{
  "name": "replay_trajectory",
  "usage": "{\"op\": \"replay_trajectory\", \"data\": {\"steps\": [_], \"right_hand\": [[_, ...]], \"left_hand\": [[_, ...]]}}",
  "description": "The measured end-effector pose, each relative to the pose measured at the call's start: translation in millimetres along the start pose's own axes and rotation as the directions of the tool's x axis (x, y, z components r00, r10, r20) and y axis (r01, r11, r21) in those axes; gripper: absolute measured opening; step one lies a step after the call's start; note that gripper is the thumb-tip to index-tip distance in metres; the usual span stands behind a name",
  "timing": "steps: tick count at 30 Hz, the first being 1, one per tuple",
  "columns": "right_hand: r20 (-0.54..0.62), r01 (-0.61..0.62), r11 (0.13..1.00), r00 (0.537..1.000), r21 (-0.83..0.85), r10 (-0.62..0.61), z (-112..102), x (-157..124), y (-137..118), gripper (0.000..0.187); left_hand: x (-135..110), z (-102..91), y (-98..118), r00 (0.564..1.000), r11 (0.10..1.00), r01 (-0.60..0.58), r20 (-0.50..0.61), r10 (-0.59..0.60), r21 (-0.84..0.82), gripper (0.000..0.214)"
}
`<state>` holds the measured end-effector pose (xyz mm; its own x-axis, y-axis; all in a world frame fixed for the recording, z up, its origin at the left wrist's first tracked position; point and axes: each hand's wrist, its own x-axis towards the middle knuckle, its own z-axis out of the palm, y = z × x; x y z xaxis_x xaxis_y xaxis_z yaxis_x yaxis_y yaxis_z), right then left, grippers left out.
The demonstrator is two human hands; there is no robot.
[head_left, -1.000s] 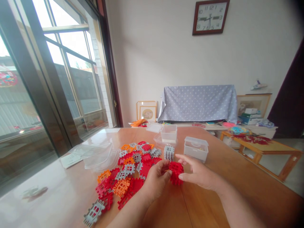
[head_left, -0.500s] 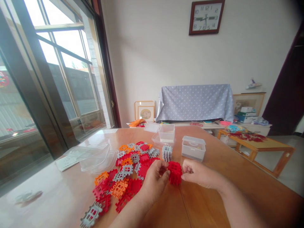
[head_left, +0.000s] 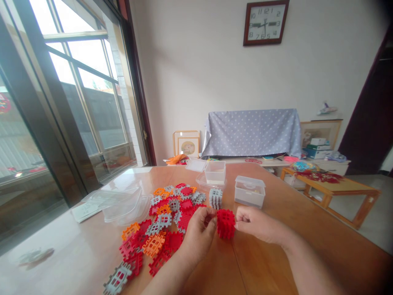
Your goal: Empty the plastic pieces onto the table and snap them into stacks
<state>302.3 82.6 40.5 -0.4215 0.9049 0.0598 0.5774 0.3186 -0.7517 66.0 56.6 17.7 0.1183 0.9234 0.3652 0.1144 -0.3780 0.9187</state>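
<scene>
A stack of red interlocking plastic building tiles (head_left: 226,224) stands on the table between my hands. My left hand (head_left: 201,229) is closed, with thumb and fingertips at the stack's left edge. From the other side, the curled fingers of my right hand (head_left: 251,222) press against the right edge. Just behind stands a shorter stack of grey window tiles (head_left: 215,198). To the left spreads a loose pile of red, grey and orange tiles, among them an orange window tile (head_left: 154,244) and a grey one (head_left: 118,278). My left forearm hides part of that pile.
A lidded clear box (head_left: 249,192) stands behind my right hand. Another clear box (head_left: 215,172) is farther back. Clear plastic containers (head_left: 125,207) and a paper sheet (head_left: 89,209) lie at left. A small clear bag (head_left: 36,257) rests near the left edge. A low wooden table (head_left: 346,188) stands at right.
The red stack looks straighter, its tiles lined up more evenly between my hands. Both hands have barely shifted.
</scene>
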Motion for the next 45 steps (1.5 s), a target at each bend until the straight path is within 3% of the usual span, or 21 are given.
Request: {"op": "replay_trajectory", "data": {"steps": [9,15,21,23,30,40,45], "right_hand": [[-0.013,-0.038,0.999,0.999,0.026,0.039,1.7,0.2,-2.9,0.013],[-0.072,-0.023,0.999,0.997,0.046,0.026,-5.0,-3.1,-3.5,0.007],[-0.1,0.101,0.992,0.991,0.081,-0.093,-3.7,-3.3,-16.4,0.066],[-0.088,0.12,0.991,0.99,0.064,-0.114,0.3,-2.3,-18.1,0.073],[-0.1,0.123,0.991,0.988,0.052,-0.118,10.4,7.2,-7.5,0.061],[-0.088,0.128,0.986,0.989,0.106,-0.119,4.7,5.7,-8.4,0.057],[-0.207,0.139,0.986,0.971,0.09,-0.118,4.2,8.8,-6.2,0.05]], "left_hand": [[-1.4,-0.7,13.7,0.998,0.994,-0.038,0.058,0.032,0.101,0.017],[-1.4,0.0,4.9,1.0,1.0,0.004,0.015,-0.004,0.03,0.018],[-2.7,2.4,-8.8,0.997,0.996,0.061,0.056,-0.058,-0.063,0.038],[-3.1,2.7,-11.2,0.995,0.996,0.069,0.076,-0.065,-0.057,0.046],[-2.5,3.8,-12.5,0.992,0.999,0.045,0.114,-0.046,0.008,0.053],[-2.7,3.6,-15.6,0.994,0.999,0.04,0.099,-0.04,0.002,0.052],[-2.9,1.2,-16.6,0.998,0.997,0.011,0.053,-0.015,0.07,0.048]]}}
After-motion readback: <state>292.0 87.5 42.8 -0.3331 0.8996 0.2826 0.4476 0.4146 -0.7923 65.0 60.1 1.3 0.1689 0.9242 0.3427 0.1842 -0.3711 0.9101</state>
